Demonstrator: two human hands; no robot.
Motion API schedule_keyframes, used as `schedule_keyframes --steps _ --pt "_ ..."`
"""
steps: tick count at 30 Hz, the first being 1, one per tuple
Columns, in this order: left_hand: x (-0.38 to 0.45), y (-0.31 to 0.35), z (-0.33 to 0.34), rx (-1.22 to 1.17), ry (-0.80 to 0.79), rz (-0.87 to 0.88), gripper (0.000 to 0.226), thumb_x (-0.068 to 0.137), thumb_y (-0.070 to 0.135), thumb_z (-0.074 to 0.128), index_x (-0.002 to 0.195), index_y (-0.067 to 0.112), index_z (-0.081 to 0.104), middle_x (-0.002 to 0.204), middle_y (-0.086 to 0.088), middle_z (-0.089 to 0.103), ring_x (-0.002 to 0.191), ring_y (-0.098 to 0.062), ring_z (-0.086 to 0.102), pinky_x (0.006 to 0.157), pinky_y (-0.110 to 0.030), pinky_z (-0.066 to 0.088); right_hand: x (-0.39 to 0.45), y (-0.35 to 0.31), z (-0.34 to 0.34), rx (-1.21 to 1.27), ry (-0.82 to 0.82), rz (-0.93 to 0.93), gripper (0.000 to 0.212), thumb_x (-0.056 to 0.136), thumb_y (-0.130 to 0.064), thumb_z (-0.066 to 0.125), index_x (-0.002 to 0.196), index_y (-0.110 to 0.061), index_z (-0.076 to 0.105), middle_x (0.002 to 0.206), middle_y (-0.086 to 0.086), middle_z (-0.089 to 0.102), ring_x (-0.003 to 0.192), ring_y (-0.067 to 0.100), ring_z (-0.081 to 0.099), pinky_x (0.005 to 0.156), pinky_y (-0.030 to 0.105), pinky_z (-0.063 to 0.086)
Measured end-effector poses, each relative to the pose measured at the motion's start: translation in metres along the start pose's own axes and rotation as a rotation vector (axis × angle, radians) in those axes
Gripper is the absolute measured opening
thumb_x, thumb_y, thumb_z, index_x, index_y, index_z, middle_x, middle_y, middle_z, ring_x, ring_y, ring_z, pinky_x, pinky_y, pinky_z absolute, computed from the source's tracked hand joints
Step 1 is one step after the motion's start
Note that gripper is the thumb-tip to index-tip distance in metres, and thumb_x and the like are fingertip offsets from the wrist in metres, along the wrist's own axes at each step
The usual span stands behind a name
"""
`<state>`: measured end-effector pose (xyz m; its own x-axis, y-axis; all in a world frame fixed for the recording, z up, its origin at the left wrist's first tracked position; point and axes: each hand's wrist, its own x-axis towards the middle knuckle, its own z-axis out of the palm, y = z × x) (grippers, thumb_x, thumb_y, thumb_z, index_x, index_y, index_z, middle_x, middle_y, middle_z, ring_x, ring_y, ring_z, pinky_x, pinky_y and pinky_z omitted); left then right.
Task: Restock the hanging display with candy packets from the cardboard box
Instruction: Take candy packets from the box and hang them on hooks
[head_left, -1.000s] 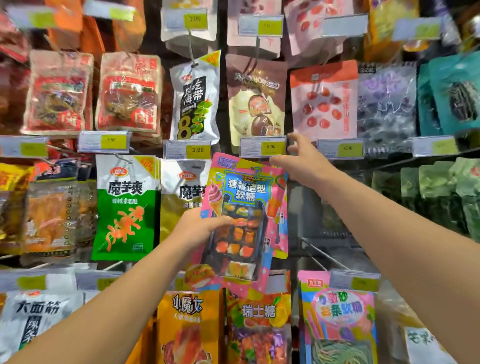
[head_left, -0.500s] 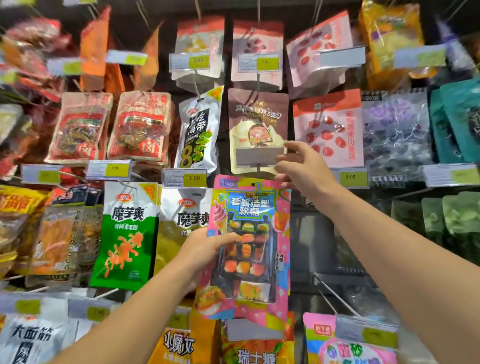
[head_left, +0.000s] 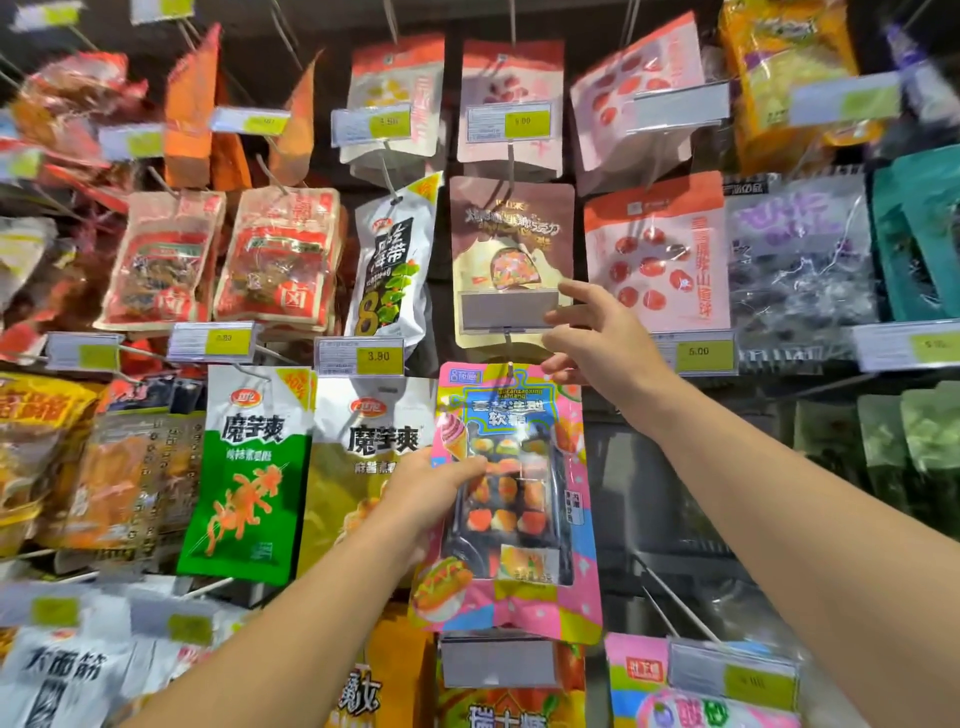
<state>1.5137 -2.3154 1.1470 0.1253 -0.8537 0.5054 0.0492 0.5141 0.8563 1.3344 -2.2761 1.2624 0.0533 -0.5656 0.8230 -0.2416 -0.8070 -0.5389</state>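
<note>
The left hand (head_left: 431, 488) holds the pink candy packet (head_left: 511, 499) at its left edge, thumb across the front and the other fingers hidden behind it, so the packet hangs upright in front of the display, at about 6 o'clock from the flipped-up price tag holder (head_left: 509, 310). The right hand (head_left: 597, 338) is up at the packet's 1 o'clock, its fingers spread loosely; the fingertips touch or nearly touch the tag holder's right end, and it grips nothing that can be made out. A thin metal peg tip (head_left: 511, 368) shows at the hang hole in the packet's top edge, so the packet looks to be going onto the hook, though whether it is fully threaded cannot be told.

As a judgement, this one packet is close to hung. It has yet to be slid back along the peg and released, and the tag holder has yet to be let down. To the right, at 3 o'clock of the packet, bare pegs (head_left: 670, 603) stand out from a dark gap, which suggests more restocking is left. The cardboard box is not in view, so how many packets remain cannot be told.
</note>
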Motion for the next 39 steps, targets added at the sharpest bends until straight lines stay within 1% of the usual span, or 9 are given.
schedule_keyframes --steps 5,8,13,18,20,23,27,29,39 --pt "0.015 -0.005 0.004 0.072 0.025 -0.027 0.015 0.081 0.014 0.076 0.092 0.005 0.073 0.086 -0.011 0.075 0.068 -0.019 0.068 0.059 -0.023 0.052 -0.007 -0.003 -0.001 -0.005 -0.004 -0.018 0.055 0.086 -0.002 0.061 0.136 -0.022 0.048 0.121 0.006 0.058 0.069 0.026 0.065 0.071 0.045 0.058" --pt "0.026 -0.010 0.009 0.164 0.059 -0.062 0.028 0.069 0.026 0.079 0.085 0.005 0.070 0.078 -0.011 0.071 0.072 -0.024 0.066 0.069 -0.034 0.054 -0.016 -0.001 -0.006 -0.040 0.003 -0.085 0.039 0.086 -0.002 0.061 0.119 -0.022 0.056 0.118 0.006 0.061 0.072 0.021 0.065 0.062 0.032 0.057" --pt "0.033 -0.023 0.012 0.291 0.109 -0.101 0.016 0.083 0.020 0.069 0.080 0.007 0.060 0.069 -0.006 0.057 0.062 -0.020 0.053 0.054 -0.028 0.039 -0.039 0.021 -0.006 -0.078 -0.002 -0.076 0.035 0.075 -0.013 0.063 0.106 -0.028 0.065 0.105 -0.004 0.068 0.071 0.019 0.066 0.066 0.037 0.060" --pt "0.039 -0.037 0.012 0.251 0.059 -0.090 0.056 0.060 0.053 0.078 0.098 0.013 0.068 0.093 -0.004 0.073 0.089 -0.025 0.068 0.087 -0.045 0.056 -0.066 0.061 0.002 -0.210 -0.025 0.035 0.040 0.072 -0.025 0.063 0.111 -0.034 0.064 0.108 -0.011 0.067 0.070 0.024 0.068 0.071 0.041 0.059" --pt "0.039 -0.041 0.007 0.243 0.076 -0.105 0.047 0.067 0.047 0.078 0.098 0.013 0.067 0.093 -0.006 0.072 0.089 -0.026 0.068 0.089 -0.046 0.055 -0.077 0.071 0.009 -0.315 -0.059 0.090 0.045 0.069 -0.031 0.062 0.114 -0.034 0.064 0.112 -0.015 0.067 0.080 0.014 0.066 0.082 0.039 0.057" --pt "0.032 -0.042 -0.003 0.287 0.120 -0.083 0.038 0.079 0.038 0.076 0.101 0.012 0.060 0.097 -0.006 0.066 0.092 -0.025 0.062 0.083 -0.036 0.049 -0.092 0.077 0.017 -0.437 -0.095 0.145 0.040 0.079 -0.019 0.065 0.116 -0.031 0.062 0.119 -0.011 0.064 0.081 -0.001 0.056 0.082 0.025 0.044" --pt "0.021 -0.048 -0.025 0.333 0.087 -0.061 0.038 0.079 0.031 0.076 0.108 0.012 0.060 0.105 -0.007 0.065 0.091 -0.026 0.060 0.075 -0.033 0.046 -0.112 0.073 0.039 -0.526 -0.100 0.220 0.038 0.084 -0.021 0.066 0.122 -0.024 0.062 0.120 -0.009 0.061 0.083 0.007 0.060 0.077 0.022 0.039" --pt "0.012 -0.052 -0.037 0.405 0.058 -0.008 0.041 0.077 0.029 0.077 0.110 0.015 0.059 0.108 -0.005 0.065 0.091 -0.024 0.061 0.083 -0.037 0.053 -0.124 0.069 0.052 -0.565 -0.091 0.237 0.037 0.085 -0.021 0.066 0.122 -0.021 0.063 0.118 -0.007 0.062 0.085 0.009 0.060 0.076 0.021 0.039" --pt "-0.103 -0.061 -0.111 0.571 -0.092 0.135 0.038 0.082 0.023 0.072 0.117 0.013 0.066 0.114 -0.005 0.069 0.107 -0.020 0.063 0.093 -0.030 0.047 -0.220 0.035 0.128 -0.790 -0.134 0.256 0.045 0.077 -0.032 0.060 0.119 -0.016 0.063 0.117 0.008 0.064 0.112 0.026 0.058 0.093 0.036 0.045"
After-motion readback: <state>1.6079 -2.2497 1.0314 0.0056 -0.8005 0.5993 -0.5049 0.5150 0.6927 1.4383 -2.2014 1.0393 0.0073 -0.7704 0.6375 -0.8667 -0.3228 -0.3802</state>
